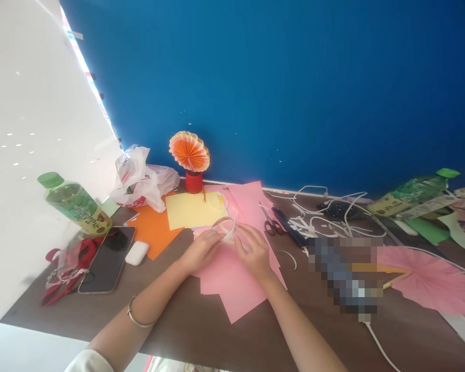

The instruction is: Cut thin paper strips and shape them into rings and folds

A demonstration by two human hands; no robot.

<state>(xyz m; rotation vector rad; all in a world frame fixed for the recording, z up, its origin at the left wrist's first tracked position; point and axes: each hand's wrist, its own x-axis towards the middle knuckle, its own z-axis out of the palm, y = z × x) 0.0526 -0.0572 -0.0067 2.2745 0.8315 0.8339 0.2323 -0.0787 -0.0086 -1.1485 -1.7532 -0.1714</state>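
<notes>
A pale ring-shaped band point(232, 225), either a paper loop or a thin roll of tape, is held between my two hands. My left hand point(201, 251) pinches its left side. On the other side, the fingers of my right hand point(253, 252) close on the band's right edge. Beneath both hands lie several overlapping sheets of pink paper point(236, 302). Just beyond them is a yellow sheet point(188, 209), partly over orange paper point(155, 235). Scissors point(273, 225) lie to the right of my right hand, and a thin curved strip point(290, 258) lies closer to me.
A pleated paper fan point(189, 152) stands on a red base point(194, 182) by the blue wall. Left are a green-capped bottle point(77, 206), phone point(107, 263), white case point(137, 252) and plastic bag point(143, 178). Right are tangled white cables point(321, 219), a pink fan point(434, 279) and another bottle point(411, 194).
</notes>
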